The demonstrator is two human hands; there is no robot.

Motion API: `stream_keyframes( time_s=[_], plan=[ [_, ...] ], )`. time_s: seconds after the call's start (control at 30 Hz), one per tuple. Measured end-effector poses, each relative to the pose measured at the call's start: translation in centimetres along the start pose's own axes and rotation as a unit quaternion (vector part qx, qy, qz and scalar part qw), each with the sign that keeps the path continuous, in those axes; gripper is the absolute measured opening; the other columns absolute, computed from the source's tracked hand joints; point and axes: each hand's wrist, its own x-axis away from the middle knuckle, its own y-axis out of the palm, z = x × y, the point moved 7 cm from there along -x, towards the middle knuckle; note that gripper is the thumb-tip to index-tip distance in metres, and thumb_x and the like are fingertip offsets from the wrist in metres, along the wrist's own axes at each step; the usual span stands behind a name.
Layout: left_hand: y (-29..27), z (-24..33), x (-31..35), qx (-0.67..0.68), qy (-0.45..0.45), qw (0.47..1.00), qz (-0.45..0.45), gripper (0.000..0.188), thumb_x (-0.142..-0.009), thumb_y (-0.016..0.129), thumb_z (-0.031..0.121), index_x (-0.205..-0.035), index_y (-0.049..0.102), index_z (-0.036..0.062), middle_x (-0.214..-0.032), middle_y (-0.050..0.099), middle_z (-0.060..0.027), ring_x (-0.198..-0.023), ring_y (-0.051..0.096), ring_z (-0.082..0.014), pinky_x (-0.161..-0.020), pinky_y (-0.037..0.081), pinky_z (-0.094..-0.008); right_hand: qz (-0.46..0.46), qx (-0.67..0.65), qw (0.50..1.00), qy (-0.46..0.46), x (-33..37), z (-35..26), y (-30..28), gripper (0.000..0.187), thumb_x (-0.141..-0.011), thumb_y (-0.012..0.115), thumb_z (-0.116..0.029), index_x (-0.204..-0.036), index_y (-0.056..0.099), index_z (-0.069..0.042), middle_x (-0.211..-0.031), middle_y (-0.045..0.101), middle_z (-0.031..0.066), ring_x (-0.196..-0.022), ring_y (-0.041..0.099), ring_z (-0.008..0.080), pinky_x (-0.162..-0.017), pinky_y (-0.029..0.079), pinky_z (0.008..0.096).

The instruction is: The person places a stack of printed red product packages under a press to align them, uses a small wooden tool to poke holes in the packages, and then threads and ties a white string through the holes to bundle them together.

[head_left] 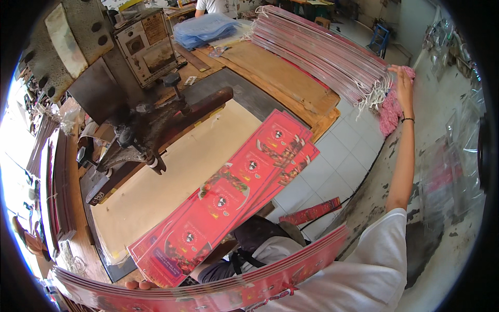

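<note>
My left hand (139,285) shows only as fingertips curled over the edge of a stack of long red printed strips (223,293), held across the front of my body. The rest of that hand is hidden behind the strips. Stretched far out to the right, my right hand (404,93) has its fingers extended, beside a pink cloth (391,112) and the end of a big pile of long strips with white strings (322,52). Whether it touches them I cannot tell. More red printed strips (223,200) lie overlapping at the near edge of the machine's table.
A heavy press-like machine (135,125) stands over a pale board (171,171). Beyond it lie blue plastic sheets (205,30) and a brown board (280,75). One red strip (311,212) rests low near the tiled floor (327,166). Clear plastic bags (452,161) hang at the right wall.
</note>
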Motion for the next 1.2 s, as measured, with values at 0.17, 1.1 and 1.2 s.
stream_keyframes(
  time_s=[0.17,1.1,1.2],
  plan=[
    [-0.1,-0.9,0.7,0.079,-0.087,0.993,-0.026,0.058,-0.093,0.059,0.031,-0.141,0.036,0.0070,-0.139,0.039,-0.0246,-0.103,0.056,-0.0364,-0.083,0.050,-0.0483,0.020,-0.030,0.999,-0.013,0.0,-2.2,-0.1,0.051,-0.107,0.033,-0.038,-0.107,0.070,-0.003,-0.119,0.066,0.0116,-0.119,0.056,0.0256,-0.104,0.037,0.0328],
    [2.1,-3.7,0.7,0.186,-0.270,0.935,-0.134,0.073,-0.091,0.058,0.031,-0.149,0.024,0.0012,-0.145,0.038,-0.0227,-0.131,0.044,-0.0379,-0.106,0.041,-0.0531,0.077,-0.015,0.996,-0.032,0.8,-0.4,0.4,0.048,-0.105,0.041,-0.037,-0.099,0.071,-0.001,-0.099,0.068,0.0093,-0.100,0.061,0.0214,-0.097,0.041,0.0325],
    [2.2,-4.0,0.8,0.189,-0.267,0.937,-0.128,0.075,-0.090,0.058,0.032,-0.149,0.023,0.0014,-0.146,0.037,-0.0225,-0.132,0.043,-0.0376,-0.106,0.040,-0.0534,0.065,0.029,0.997,-0.016,0.9,-1.3,0.9,0.045,-0.105,0.043,-0.036,-0.097,0.071,-0.002,-0.099,0.069,0.0091,-0.098,0.061,0.0216,-0.095,0.042,0.0322]
  ],
)
